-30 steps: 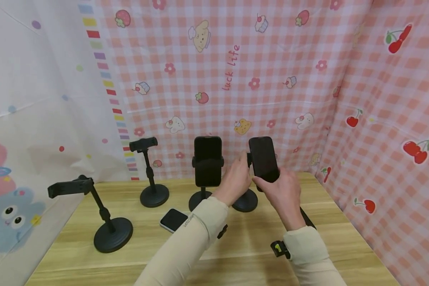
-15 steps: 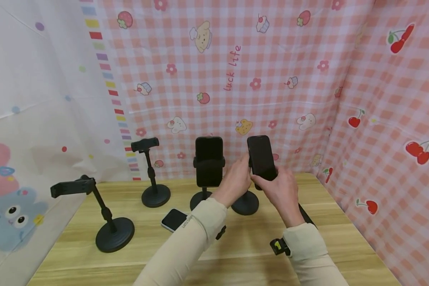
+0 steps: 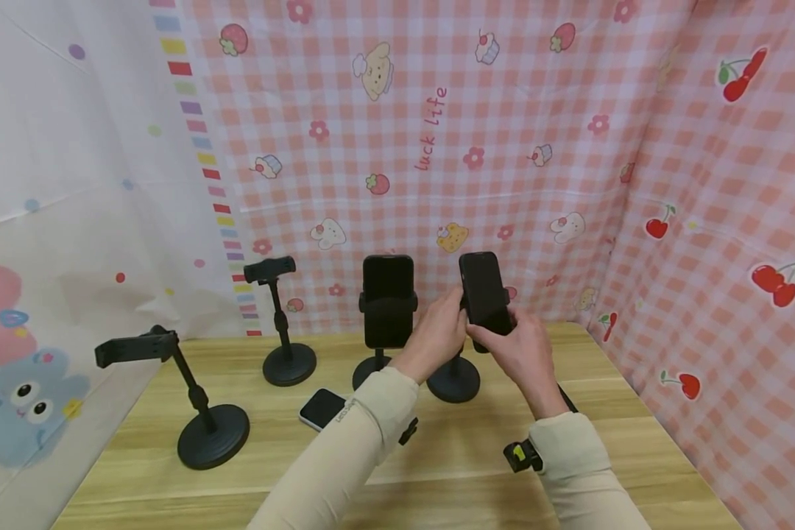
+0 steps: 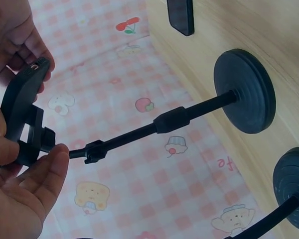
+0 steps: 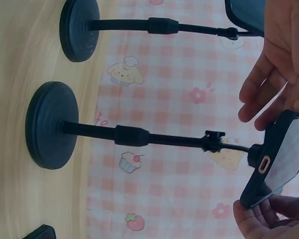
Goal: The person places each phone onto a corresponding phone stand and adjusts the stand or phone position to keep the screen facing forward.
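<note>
A pink-and-white gingham cloth (image 3: pixel 397 125), softly creased and printed with strawberries and cupcakes, was hung behind a table (image 3: pixel 470 493) topped in pale, streaky wood grain. On the table, four matte black stands with round bases and slim, jointed stems were set: a near-left stand (image 3: pixel 213 436), a far-left stand (image 3: pixel 289 364), a middle stand (image 3: pixel 367 372) and a right stand (image 3: pixel 453 380).

The right hand (image 3: pixel 522 353) was curled around the lower end of a black phone (image 3: pixel 485 287), its thumb laid over the front. By the left hand (image 3: pixel 435 335), bent and nearly closed, the right stand's clamp (image 4: pixel 36 132) was pinched behind that phone.

The phone was held above the table at the stand's head, its back against the clamp; whether it was fully seated could not be told. Its glossy screen was turned toward the person, its long axis steep, the top tipped slightly left. A second phone (image 3: pixel 389 302), rounded at the corners, was held upright by the middle stand. A smaller-looking, pale-edged phone (image 3: pixel 322 408) was laid flat, partly covered by a sleeve (image 3: pixel 344 456).
</note>
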{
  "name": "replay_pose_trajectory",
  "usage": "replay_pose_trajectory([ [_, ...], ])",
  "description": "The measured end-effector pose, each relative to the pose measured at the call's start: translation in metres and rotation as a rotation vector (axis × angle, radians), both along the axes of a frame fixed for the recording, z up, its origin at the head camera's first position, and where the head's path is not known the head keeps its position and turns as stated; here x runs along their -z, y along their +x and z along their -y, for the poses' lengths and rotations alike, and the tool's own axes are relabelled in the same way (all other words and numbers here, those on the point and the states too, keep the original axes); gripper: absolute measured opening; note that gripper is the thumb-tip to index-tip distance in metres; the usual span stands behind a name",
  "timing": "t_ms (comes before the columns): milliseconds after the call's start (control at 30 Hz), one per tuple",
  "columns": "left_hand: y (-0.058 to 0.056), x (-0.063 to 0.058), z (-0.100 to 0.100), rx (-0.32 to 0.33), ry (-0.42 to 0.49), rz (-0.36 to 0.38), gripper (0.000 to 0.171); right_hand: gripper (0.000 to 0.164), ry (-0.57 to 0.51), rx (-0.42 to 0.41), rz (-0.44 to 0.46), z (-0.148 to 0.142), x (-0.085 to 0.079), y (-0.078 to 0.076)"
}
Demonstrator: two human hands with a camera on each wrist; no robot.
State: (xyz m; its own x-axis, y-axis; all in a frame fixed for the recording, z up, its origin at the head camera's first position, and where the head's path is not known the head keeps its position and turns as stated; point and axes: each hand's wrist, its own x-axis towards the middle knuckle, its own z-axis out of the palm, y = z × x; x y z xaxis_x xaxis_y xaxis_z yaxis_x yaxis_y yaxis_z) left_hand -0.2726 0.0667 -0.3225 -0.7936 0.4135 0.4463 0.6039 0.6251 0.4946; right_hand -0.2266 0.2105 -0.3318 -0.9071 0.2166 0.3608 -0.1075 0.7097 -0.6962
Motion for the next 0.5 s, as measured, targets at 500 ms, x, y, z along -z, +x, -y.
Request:
replay_pose_trajectory([
  [500,-0.0084,0.0078,-0.0035,-0.061,0.060,-0.036,0.018,0.063,-0.070,-0.066,0.025,-0.0092,0.0085,-0.0061],
])
